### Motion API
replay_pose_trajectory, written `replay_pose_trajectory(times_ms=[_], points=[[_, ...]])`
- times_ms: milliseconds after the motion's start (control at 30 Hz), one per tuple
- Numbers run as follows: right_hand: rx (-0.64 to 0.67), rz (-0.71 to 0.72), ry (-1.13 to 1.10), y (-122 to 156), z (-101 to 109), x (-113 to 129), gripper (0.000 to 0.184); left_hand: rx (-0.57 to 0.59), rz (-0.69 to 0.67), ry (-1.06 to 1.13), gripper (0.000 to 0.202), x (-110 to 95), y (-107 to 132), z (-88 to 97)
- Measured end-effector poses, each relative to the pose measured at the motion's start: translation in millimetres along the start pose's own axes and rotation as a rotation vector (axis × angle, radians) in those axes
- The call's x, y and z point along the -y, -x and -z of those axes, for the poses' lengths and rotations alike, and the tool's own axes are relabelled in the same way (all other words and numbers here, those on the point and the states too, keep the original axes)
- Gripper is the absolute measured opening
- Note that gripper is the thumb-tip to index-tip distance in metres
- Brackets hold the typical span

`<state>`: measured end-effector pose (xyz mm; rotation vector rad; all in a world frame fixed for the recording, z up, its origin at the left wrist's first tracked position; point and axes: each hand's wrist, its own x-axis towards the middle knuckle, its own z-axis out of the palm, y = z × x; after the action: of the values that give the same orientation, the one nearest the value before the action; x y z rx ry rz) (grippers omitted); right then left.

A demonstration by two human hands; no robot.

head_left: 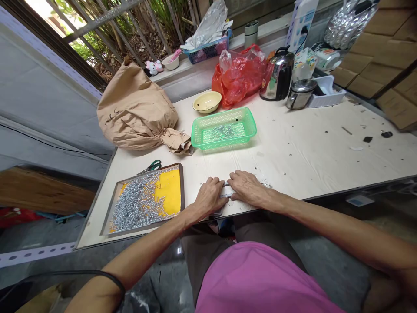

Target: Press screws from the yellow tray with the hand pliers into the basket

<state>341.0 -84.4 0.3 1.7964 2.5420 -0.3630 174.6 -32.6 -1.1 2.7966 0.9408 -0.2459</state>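
Observation:
My left hand [210,194] and my right hand [245,188] face each other at the table's front edge. Between them lies a small piece with two parallel silvery metal strips [227,196]. The fingers of both hands are closed on its ends and hide much of it. To the left of my left hand is a shallow framed tray [183,187] with a yellow bottom, bearing many small silvery metal pins [133,204]. Beyond my hands, a green plastic basket [224,142] holds a smaller pile of similar pins [224,131].
Green-handled scissors [155,165] lie behind the tray. A tied brown paper sack [137,113], a yellow bowl [207,102], a red plastic bag [239,78], a kettle [276,74] and a metal pot [300,93] stand along the back. Dark scraps [368,139] lie at right.

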Motion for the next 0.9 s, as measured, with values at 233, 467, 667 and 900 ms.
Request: replay_pose_trajectory(times_ms=[233, 467, 667, 900], points=[[0.013, 0.012, -0.077, -10, -14, -2, 0.014, -0.054, 0.031, 0.069, 0.019, 8, -5, -8.7], [-0.043, 0.039, -0.075, -12, -1, -17, 0.035, -0.174, 0.071, 0.083, 0.034, 3, 7, -15.6], [-0.031, 0.059, -0.129, -18, -3, -35, 0.023, -0.333, -0.032, 0.203, 0.040, -32, 33, -45.6], [-0.146, 0.016, 0.015, -48, -9, -48, 0.015, -0.314, -0.072, 0.367, 0.041, -54, 36, -53.1]])
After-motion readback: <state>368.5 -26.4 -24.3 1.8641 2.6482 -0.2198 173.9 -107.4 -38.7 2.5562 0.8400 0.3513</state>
